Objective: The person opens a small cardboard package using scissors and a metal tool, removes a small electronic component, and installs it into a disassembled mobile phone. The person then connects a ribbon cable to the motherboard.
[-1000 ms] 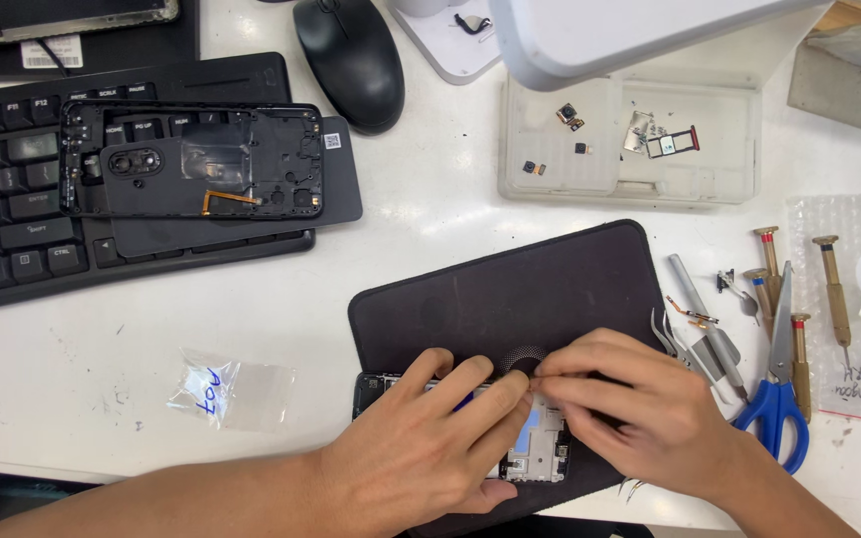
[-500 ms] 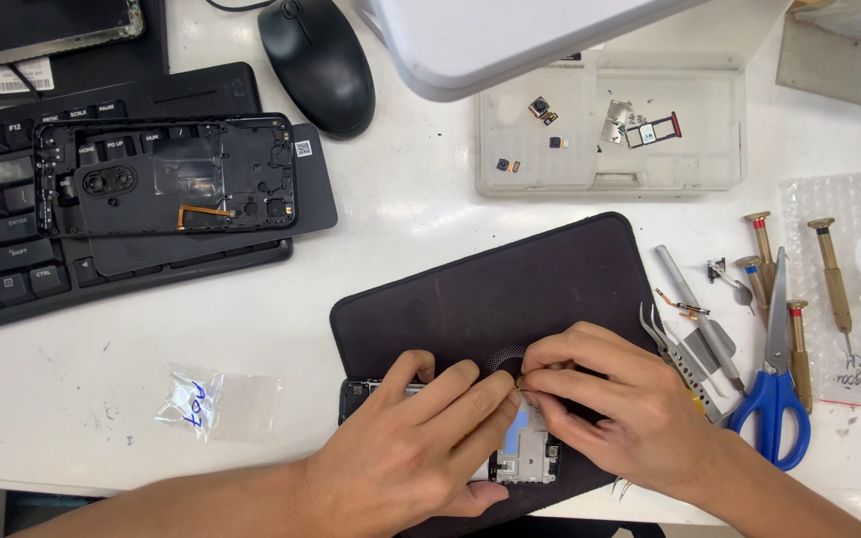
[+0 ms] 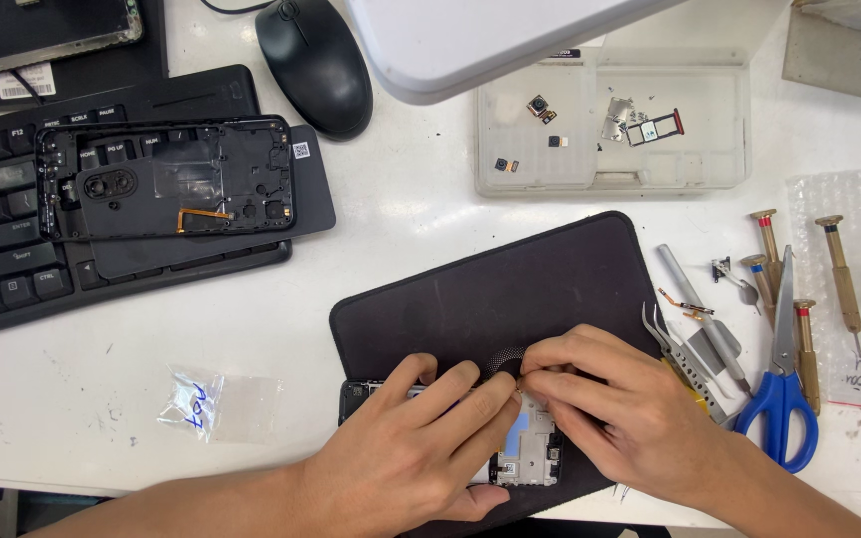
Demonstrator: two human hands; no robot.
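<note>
A white tabletop [image 3: 401,249] carries a black keyboard [image 3: 12,259] at its left edge, a mouse [image 3: 316,60] at the far edge, a dark mat [image 3: 490,289] near the front, blue scissors [image 3: 779,389] toward the right edge.

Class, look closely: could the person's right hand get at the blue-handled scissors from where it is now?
Probably yes. The blue-handled scissors lie just beside the right hand on the table, uncovered, with only the tweezers between.

Bright even overhead light, soft shadows under hands [image 3: 510,428], sharp focus, little glare.
</note>
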